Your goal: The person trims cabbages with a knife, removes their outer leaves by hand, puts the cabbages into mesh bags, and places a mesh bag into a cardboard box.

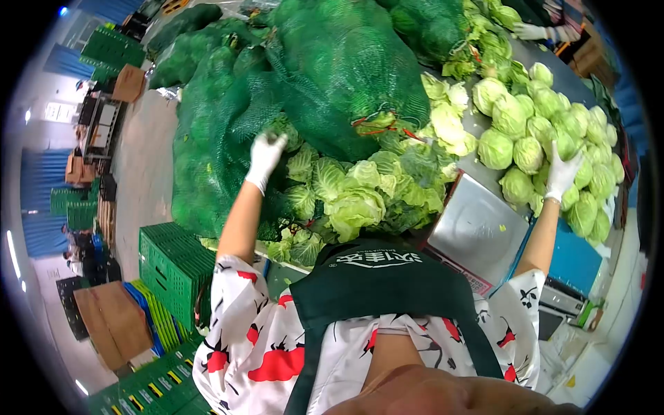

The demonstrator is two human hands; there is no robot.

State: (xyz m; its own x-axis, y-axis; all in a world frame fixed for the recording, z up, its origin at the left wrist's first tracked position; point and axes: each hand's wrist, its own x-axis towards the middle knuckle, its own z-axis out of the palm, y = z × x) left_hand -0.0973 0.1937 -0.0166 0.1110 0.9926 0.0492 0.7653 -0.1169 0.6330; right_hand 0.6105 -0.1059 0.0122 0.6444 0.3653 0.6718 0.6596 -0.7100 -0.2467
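Observation:
My left hand (265, 158), in a white glove, is at the edge of a green mesh sack (214, 131) of cabbages, its fingers bent against the netting. Another full mesh sack (346, 69), tied with red string, lies just beyond it. Loose cabbage leaves (356, 200) are heaped in front of the sacks. On the right my right hand (564, 169), also white-gloved, rests on a pile of pale green cabbages (529, 153) with its fingers spread. Between the two sides sits a metal scale plate (477, 221).
A co-worker's gloved hand (531, 31) is at the far right, beyond the cabbages. Green crates (173, 270) stand at the left beside a cardboard box (114, 324). A blue box (574, 263) lies right of the scale plate.

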